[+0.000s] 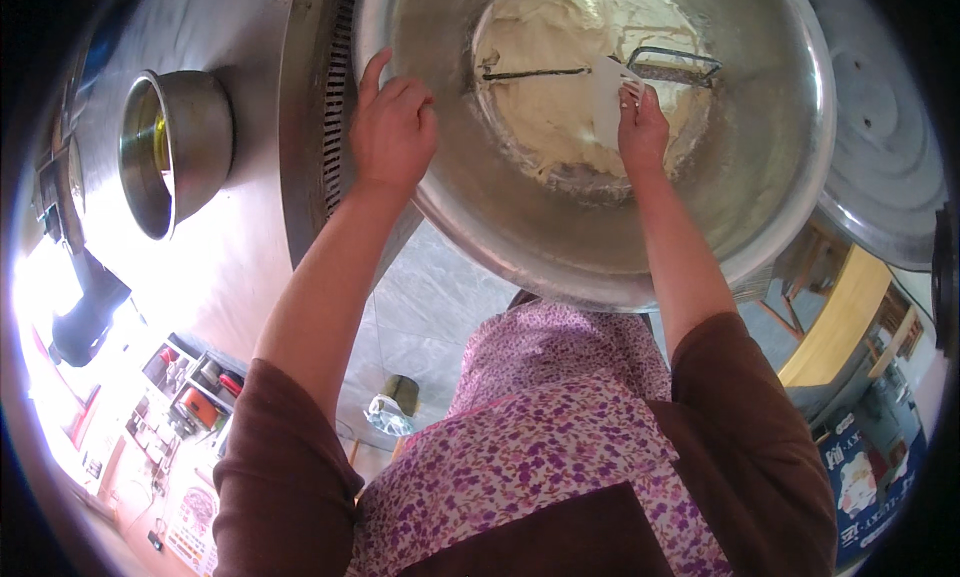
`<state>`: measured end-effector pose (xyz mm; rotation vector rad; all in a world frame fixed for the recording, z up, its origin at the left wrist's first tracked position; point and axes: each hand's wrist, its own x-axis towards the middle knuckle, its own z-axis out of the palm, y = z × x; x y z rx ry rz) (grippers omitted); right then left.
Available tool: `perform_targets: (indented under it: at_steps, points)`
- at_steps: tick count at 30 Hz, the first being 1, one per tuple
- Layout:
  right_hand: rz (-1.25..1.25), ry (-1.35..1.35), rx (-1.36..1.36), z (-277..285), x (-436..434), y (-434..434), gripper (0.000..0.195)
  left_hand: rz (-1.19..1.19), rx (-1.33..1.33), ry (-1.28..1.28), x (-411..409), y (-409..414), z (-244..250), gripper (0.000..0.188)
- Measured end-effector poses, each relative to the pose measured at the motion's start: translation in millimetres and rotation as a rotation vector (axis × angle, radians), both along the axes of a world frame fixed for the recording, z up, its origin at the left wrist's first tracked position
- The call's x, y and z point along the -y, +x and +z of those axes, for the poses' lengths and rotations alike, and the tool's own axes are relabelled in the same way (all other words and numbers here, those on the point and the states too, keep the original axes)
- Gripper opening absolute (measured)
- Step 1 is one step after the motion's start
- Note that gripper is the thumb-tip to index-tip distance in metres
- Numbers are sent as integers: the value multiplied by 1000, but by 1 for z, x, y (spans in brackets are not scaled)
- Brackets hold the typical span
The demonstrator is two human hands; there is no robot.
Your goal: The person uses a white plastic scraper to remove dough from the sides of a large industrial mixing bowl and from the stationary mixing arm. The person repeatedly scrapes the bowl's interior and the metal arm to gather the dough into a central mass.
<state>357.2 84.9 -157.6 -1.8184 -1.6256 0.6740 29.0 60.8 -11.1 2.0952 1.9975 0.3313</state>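
Note:
In front of me is a large, round metal basin [570, 254] with pale, sticky dough or batter [547, 119] in its bottom. My right hand [643, 126] is inside it, closed on the slotted handle of a white plastic scraper [609, 104], whose blade lies against the dough. Beside the scraper a dark metal bar with a looped handle [675, 55] lies across the dough, partly hidden. My left hand [394, 130] is over the basin's left rim, holding nothing, the index finger stretched out and the other fingers curled loosely. Whether it touches the rim I cannot tell.
A steel pot [199, 138] holding something yellowish stands on the metal counter [247, 74] at left. The counter's slotted edge is close to the basin. At right lies a large round metal lid [870, 119]. A container and a plastic bag [390, 415] are on the tiled floor.

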Motion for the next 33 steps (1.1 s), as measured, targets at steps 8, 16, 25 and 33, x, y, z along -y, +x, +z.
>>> perform_targets:
  at_steps: [8,16,25,33]
  points:
    - [85,-2,70,0,-4,-1,21,9,15,-9,0,-1,1,15]
    - [98,-3,119,6,3,2,22,26,-6,-11,-1,3,-4,17]
    - [258,-69,109,-6,-6,3,31,8,-27,-7,-2,2,-3,16]
    - [628,-148,481,-5,5,-78,38,-15,-31,82,-3,-3,-5,10]
